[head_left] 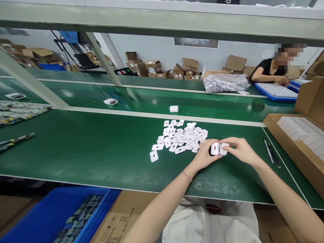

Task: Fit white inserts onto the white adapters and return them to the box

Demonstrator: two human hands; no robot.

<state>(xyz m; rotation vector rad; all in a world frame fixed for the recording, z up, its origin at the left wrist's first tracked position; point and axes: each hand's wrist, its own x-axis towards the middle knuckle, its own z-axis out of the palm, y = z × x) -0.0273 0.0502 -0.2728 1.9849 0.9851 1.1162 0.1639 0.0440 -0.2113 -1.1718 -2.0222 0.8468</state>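
Observation:
My left hand (pixel 204 156) is closed around a white USB charger body (pixel 215 148) whose end face, with a red port, points up toward me. Against its right side sits a second white piece (pixel 223 149), with a flat rounded face like the loose covers. The fingers of my right hand (pixel 240 151) pinch this piece at its right edge. Both hands are close together above the green bench. Just left of them lies a spread pile of white slotted charger covers (pixel 181 138), one cover (pixel 154 156) lying apart at the near left.
White chargers (pixel 173 109) sit on the green conveyor (pixel 141 99) beyond a pale rail. Tweezers (pixel 273 155) and a cardboard box (pixel 291 135) of white parts are at right. A blue bin (pixel 37 216) stands below left. A co-worker (pixel 270 72) sits across, behind trays.

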